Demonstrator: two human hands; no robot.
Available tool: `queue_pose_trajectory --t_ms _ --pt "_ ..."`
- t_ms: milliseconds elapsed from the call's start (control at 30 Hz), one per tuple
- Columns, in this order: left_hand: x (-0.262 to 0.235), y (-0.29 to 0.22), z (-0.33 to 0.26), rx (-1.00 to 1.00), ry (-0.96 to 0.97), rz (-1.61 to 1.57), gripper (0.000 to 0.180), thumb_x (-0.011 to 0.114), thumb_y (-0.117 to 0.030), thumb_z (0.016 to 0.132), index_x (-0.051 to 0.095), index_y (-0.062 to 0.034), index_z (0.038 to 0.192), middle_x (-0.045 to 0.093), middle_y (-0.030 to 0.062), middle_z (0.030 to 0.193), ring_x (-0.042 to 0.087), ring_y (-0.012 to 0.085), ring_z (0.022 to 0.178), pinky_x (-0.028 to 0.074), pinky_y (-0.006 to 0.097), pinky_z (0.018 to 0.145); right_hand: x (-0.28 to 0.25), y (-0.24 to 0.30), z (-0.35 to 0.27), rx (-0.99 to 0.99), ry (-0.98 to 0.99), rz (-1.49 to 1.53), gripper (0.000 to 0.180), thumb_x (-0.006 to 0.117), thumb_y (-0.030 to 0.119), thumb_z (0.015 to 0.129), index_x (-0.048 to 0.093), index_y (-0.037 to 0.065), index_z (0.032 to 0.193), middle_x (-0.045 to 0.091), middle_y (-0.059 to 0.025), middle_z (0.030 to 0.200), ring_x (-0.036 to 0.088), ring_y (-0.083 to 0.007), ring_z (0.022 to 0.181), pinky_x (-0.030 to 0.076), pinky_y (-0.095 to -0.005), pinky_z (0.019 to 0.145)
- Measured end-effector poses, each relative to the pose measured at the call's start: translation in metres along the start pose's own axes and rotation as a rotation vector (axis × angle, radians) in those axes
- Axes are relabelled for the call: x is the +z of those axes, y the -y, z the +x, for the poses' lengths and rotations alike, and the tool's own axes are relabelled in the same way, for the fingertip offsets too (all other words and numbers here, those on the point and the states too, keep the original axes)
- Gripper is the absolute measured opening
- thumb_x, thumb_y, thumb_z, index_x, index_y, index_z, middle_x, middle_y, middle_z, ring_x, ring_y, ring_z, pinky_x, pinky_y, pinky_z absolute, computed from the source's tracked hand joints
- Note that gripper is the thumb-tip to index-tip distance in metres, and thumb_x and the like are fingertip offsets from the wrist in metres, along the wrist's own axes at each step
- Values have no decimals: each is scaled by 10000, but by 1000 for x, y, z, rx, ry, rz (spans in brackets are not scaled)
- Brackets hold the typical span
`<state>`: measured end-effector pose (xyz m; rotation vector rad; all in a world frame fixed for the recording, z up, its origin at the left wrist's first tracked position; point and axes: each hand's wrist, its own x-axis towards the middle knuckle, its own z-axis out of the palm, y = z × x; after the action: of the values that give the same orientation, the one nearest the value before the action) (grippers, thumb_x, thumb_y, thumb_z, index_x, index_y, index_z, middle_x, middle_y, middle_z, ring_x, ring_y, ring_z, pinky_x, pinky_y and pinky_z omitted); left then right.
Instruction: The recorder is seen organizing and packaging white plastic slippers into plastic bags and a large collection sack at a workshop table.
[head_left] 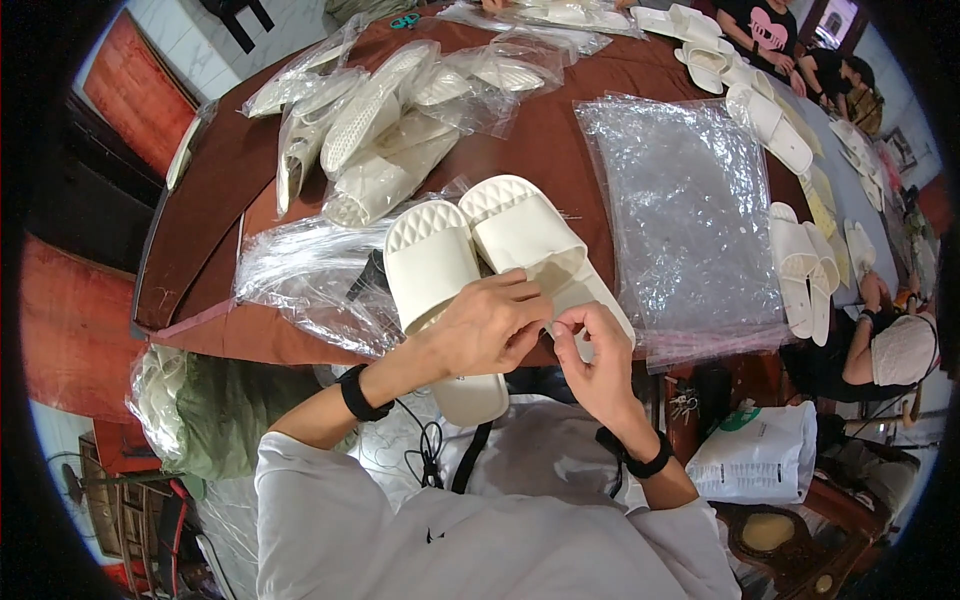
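Note:
A pair of cream slide slippers, the left slipper (430,250) and the right slipper (530,220), lies side by side at the table's near edge, toes pointing away from me. Over their straps and insoles, my left hand (490,325) is closed with curled fingers. Just to its right, thumb and forefinger of my right hand (597,360) are pinched together, nearly meeting the left fingertips. Whatever is between the fingertips is too small to name. Beneath and left of the slippers spreads a stack of clear plastic bags (300,265).
Several bagged slippers (375,110) are heaped at the far left of the brown-covered table (540,150). Flat clear bags (690,220) lie to the right, beside a row of loose slippers (800,270). Other people sit along the far right. A green sack (225,410) stands below left.

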<state>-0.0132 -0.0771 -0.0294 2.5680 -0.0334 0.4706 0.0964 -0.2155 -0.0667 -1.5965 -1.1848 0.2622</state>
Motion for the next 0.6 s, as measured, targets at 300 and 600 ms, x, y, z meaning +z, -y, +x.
queue_pose_trajectory --t_ms 300,600 --pt "11 5 -2 3 -43 -33 120 579 24 674 529 -22 774 465 117 691 488 303 688 420 377 618 4 -9 2 -93 2 -68 121 604 16 744 497 19 800 529 -103 717 527 -267 659 416 -354 580" --pt "20 7 -4 -31 -82 14 128 579 25 675 536 -23 786 497 113 713 505 299 700 433 374 610 0 -11 7 -169 23 -152 129 606 21 737 503 22 814 533 -110 726 530 -290 671 416 -371 576"
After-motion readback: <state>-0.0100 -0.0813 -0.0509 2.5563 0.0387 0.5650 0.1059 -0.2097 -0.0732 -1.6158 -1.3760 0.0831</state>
